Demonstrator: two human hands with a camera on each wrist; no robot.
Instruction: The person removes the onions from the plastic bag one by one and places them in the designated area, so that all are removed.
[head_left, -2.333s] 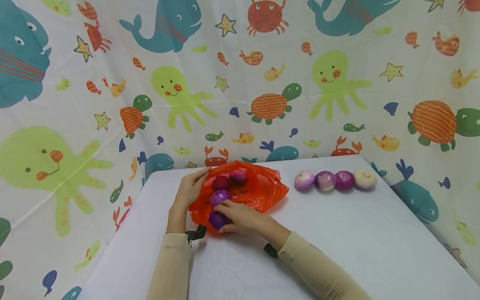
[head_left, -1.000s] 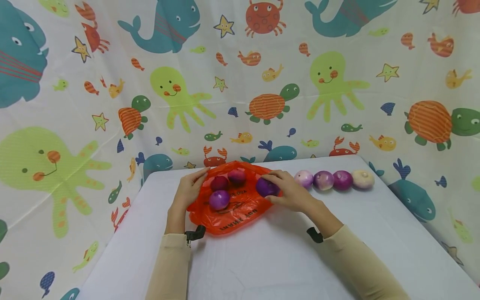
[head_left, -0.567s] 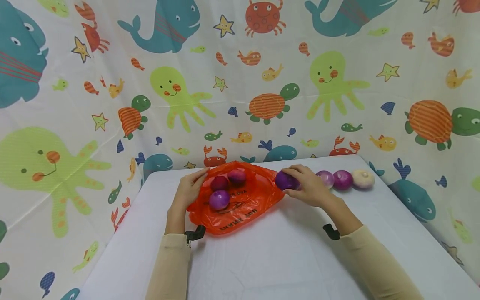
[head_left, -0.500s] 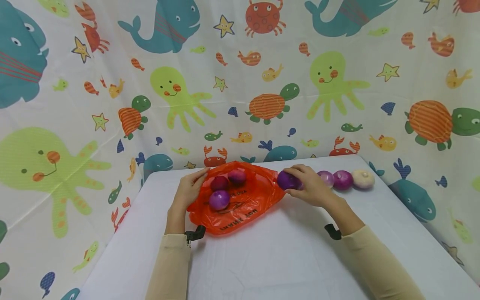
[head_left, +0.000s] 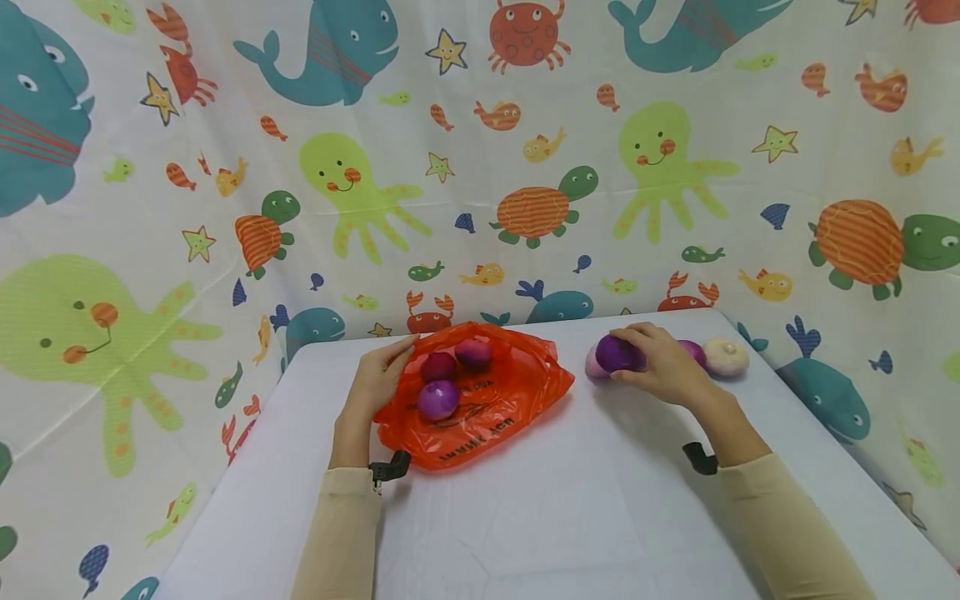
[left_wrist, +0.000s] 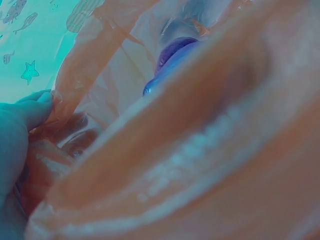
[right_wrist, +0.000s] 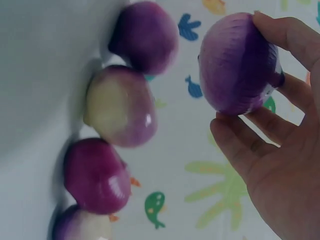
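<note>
My right hand [head_left: 663,362] holds a dark purple onion [head_left: 618,353] between thumb and fingertips, in front of the left end of a row of onions at the back right. In the right wrist view this held onion [right_wrist: 237,65] is apart from the row. My left hand [head_left: 375,379] grips the left rim of a red-orange plastic bag [head_left: 517,408]; in the left wrist view the thumb lies on the bag's edge [left_wrist: 67,95], and blurred plastic hides much. Inside the spread bag lie a dark red onion [head_left: 438,367], a reddish-purple onion [head_left: 474,354] and a purple onion [head_left: 438,401].
Behind the right hand stands the row: a pale purple onion [head_left: 594,364] partly covered, a magenta onion [head_left: 694,352] and a whitish onion [head_left: 726,358]; another pale one [right_wrist: 122,107] shows in the right wrist view. A white-covered table [head_left: 525,517] meets a sea-animal curtain [head_left: 465,192].
The right hand has taken the dark purple onion from the front of the bag and carried it right, beyond the bag to the row. The left hand stays on the bag's rim.
</note>
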